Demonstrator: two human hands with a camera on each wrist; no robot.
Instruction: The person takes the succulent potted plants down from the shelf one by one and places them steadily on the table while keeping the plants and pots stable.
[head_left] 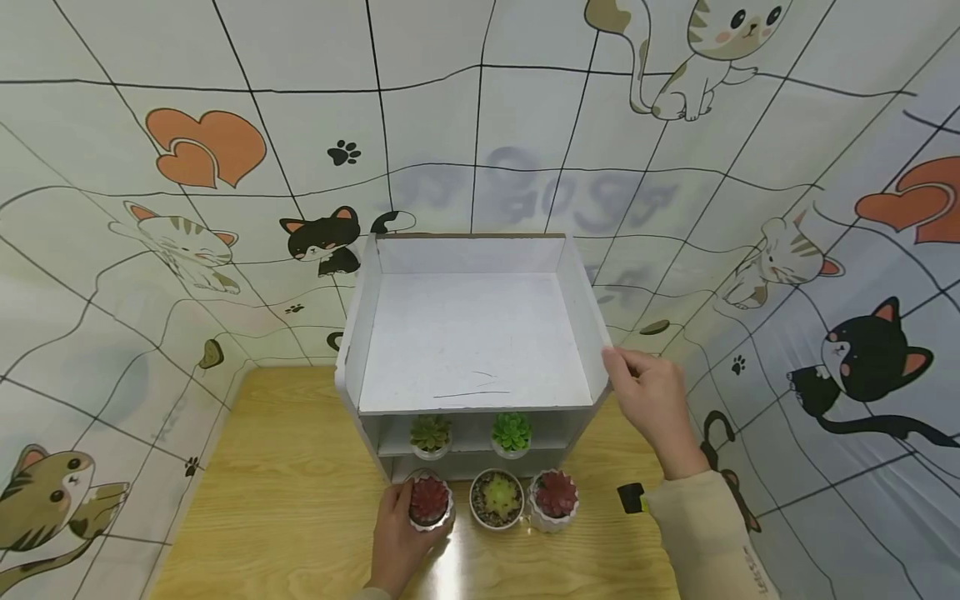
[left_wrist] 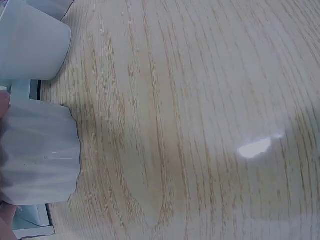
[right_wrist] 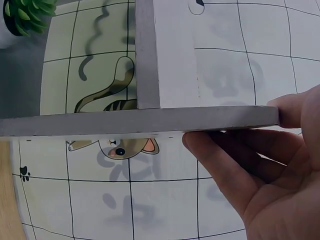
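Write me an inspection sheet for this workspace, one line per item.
Surface: wood-grain table, light reflecting off its front part.
Job's things: white shelf unit; dull green plant and bright green plant, potted, stand inside it; left red plant, yellow-green plant and right red plant, also potted, are lined up in front.
Clutter: small black object by the right sleeve; cannot tell what it is.
Hands: left hand holds the left red plant by its pot; right hand pinches the shelf unit's right side edge.
Cables: nothing seen.
Surroundings: backdrop printed with cats and hearts.
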